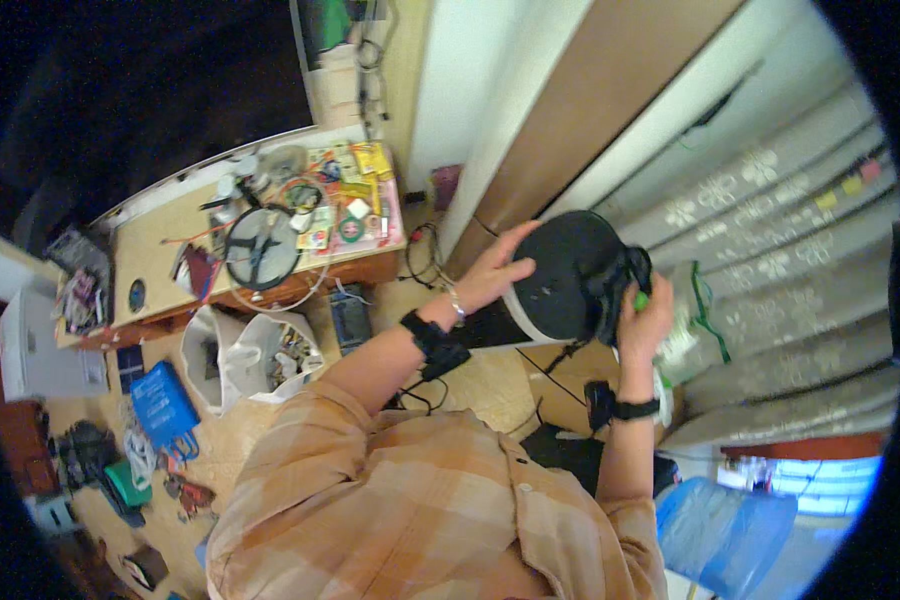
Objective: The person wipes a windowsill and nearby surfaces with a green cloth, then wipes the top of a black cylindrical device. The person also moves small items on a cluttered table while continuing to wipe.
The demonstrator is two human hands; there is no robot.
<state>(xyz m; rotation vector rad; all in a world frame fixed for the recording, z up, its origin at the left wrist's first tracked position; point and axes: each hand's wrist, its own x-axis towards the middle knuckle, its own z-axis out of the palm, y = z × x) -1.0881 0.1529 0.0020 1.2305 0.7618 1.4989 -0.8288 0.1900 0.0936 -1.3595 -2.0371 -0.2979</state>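
In front of my chest is a dark, round-topped object with a pale band below its edge; what it is exactly I cannot tell. My left hand grips its left rim, thumb lying on the black top. On the opposite side my right hand is closed around bunched black fabric or strap. A small bright green piece shows at the right fingers. Both wrists wear black straps with small devices.
At left, a cluttered wooden cabinet carries a round black-rimmed item below a large dark screen. White bags, a blue bag and cables lie on the floor. Patterned curtains hang at right, near blue plastic.
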